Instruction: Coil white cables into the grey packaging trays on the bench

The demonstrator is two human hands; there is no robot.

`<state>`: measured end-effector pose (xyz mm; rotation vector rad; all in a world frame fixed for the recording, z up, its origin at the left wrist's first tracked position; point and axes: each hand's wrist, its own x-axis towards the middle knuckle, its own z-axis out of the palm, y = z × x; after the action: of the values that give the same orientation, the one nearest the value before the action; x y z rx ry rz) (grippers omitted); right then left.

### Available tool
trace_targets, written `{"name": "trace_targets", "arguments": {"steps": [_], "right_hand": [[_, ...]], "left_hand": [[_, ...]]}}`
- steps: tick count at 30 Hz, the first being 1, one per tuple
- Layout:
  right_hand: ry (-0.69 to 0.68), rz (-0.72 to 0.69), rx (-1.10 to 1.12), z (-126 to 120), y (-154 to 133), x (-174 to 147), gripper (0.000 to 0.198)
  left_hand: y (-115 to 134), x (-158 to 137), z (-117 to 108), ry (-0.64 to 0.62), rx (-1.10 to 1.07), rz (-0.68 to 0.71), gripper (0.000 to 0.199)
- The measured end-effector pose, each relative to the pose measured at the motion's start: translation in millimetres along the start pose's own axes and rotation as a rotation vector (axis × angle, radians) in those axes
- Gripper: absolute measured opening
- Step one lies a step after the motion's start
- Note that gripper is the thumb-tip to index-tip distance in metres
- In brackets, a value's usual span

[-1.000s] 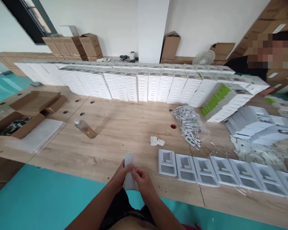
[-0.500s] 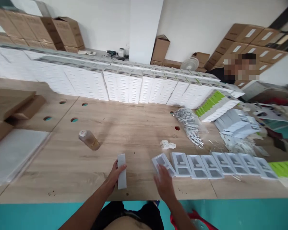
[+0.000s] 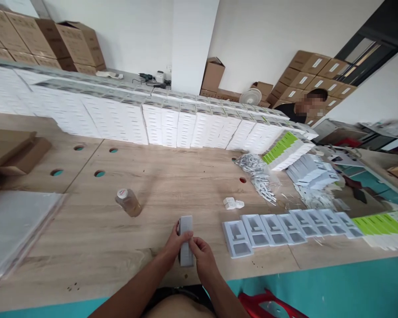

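My left hand (image 3: 175, 242) is closed around a narrow stack of thin pale grey pieces (image 3: 186, 221), standing upright near the table's front edge; their exact kind is unclear. My right hand (image 3: 202, 255) pinches the right edge of the same stack with thumb and fingertips. To the right lies a row of several white plastic trays (image 3: 238, 238), each with two recesses; the nearest tray sits beside my right hand, apart from it. Two small white plugs (image 3: 232, 203) rest behind the row.
A bottle of brown liquid (image 3: 129, 203) stands left of my hands. White boxes (image 3: 185, 126) are stacked along the back. A bag of cables (image 3: 257, 174), green-and-white boxes (image 3: 381, 225) and a person (image 3: 293, 112) are at right. A plastic sheet stack (image 3: 18, 225) lies left.
My right hand has left the nearest tray, which now lies straighter, and has come over to the stack in my left hand. The view has shifted slightly.
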<state>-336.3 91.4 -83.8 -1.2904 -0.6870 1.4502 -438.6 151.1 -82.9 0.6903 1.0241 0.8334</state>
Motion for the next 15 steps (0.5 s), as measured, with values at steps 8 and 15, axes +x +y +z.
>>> {"name": "trace_targets", "arguments": {"steps": [8,15], "right_hand": [[0.418,-0.018,-0.412,-82.4,8.9,24.9,0.052],[0.135,-0.297,-1.176,-81.8,28.9,7.1,0.048]], "left_hand": [[5.2,-0.6,-55.6,0.156,0.015,-0.106,0.079],[-4.6,-0.7,-59.5,0.208,0.108,-0.085,0.084]]}}
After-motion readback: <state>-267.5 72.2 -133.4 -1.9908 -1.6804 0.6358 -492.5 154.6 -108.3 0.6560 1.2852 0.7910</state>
